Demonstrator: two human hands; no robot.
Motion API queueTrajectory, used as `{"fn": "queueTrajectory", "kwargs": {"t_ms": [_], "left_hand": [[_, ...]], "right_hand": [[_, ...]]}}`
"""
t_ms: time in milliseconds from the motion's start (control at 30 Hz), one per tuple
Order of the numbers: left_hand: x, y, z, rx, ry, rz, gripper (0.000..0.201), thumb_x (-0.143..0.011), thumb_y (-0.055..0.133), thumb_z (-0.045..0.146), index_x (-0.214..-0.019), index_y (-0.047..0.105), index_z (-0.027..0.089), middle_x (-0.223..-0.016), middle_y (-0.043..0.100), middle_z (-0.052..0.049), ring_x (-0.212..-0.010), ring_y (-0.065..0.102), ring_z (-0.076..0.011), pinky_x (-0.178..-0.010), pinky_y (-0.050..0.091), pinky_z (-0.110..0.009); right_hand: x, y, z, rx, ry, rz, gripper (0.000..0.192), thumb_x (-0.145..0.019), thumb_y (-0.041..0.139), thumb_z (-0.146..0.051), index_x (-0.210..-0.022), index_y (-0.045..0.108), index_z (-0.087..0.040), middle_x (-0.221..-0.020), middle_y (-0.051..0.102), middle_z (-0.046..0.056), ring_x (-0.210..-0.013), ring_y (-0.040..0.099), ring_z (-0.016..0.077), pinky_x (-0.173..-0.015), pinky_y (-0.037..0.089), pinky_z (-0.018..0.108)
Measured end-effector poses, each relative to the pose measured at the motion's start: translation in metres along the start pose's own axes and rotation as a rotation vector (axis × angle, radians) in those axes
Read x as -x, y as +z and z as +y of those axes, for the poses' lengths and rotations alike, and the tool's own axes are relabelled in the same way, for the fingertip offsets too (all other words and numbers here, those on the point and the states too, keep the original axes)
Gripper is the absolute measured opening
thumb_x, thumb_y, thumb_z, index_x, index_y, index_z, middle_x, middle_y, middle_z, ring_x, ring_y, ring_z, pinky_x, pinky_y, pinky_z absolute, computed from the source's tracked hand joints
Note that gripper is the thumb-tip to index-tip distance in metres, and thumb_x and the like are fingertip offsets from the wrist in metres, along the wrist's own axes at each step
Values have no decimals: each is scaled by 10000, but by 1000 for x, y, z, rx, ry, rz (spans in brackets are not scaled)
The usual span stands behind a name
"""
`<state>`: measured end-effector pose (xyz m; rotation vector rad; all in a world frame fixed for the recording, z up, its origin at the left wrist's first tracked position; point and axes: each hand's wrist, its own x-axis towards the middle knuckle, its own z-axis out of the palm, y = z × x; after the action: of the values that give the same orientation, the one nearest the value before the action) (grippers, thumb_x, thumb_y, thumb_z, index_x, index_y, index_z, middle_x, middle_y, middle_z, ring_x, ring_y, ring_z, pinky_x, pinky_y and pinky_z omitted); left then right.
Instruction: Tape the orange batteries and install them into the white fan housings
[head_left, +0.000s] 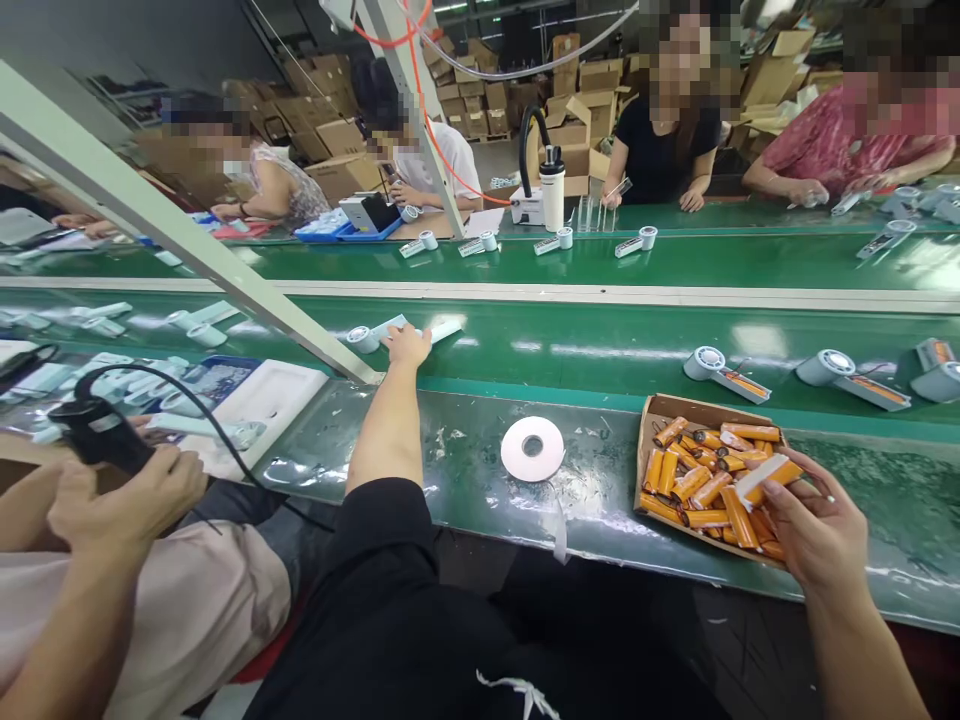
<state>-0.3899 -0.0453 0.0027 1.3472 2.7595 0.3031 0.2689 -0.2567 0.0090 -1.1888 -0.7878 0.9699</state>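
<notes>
My left hand (409, 345) reaches out over the green belt, fingers bent down onto a pale blue handheld fan (363, 339). A second pale blue handle-shaped piece (448, 330) lies just to the right of that hand. In my right hand (821, 520), an orange cylindrical battery (781, 470) with a white strip of tape (752, 487) is pinched between thumb and fingers. It is held above the right side of a cardboard tray (643, 450) full of similar orange batteries (694, 485). A roll of white tape (516, 450) lies flat on the bench, its loose end hanging over the front edge.
Fans with orange batteries in their handles (739, 384) sit on the belt at right. A slanted metal post (225, 270) stands left of my arm. Close at left, a co-worker's hand (127, 490) grips a black corded tool (101, 430). Several people work across the line.
</notes>
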Motion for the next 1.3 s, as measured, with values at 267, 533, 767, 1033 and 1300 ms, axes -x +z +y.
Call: {"fn": "queueTrajectory", "kwargs": {"t_ms": [267,533,767,1033,1300], "left_hand": [[29,-10,62,-113,487,-184,434,-922,727,427,-1305,749,223,-1460,652,-150,-1291,696,-352,-1134,557,-428],[128,49,214,-187,1246,-305,366,-927,705,200,-1265,790,309,-1508,695,-68,-1442,561,-296,-1073,600,-378],[122,60,246,-101,1334,-395,160,-889,695,179,-962,826,234,-1270,802,-106,-1332,671,-311,-1187,538,-452],[112,63,251,101,1347,-480,236,-890,722,373,-1003,865,224,-1340,803,-73,-1198,755,-266,-1064,592,-337],[127,78,251,111,1338,-428,168,-892,696,215,-986,834,237,-1470,716,-75,-1586,459,-361,-1378,250,-564]], "right_hand": [[-1,-9,9,17,-4,-77,617,-671,1060,-439,-1208,816,-259,-861,832,39,-852,847,231,-741,705,266],[5,-9,7,62,12,-122,692,-691,1036,-529,-1254,750,-245,-973,864,80,-909,849,276,-791,717,362],[-16,42,-20,246,-205,-298,554,-799,942,-529,-1222,707,-261,-1134,861,103,-1100,839,283,-972,693,419],[-124,196,-7,807,-293,-651,476,-904,778,-241,-1377,727,-216,-1006,829,25,-992,800,218,-1000,617,368],[-150,217,29,926,-306,-700,463,-931,761,-235,-1390,710,-202,-902,807,15,-923,776,215,-960,601,348]]}}
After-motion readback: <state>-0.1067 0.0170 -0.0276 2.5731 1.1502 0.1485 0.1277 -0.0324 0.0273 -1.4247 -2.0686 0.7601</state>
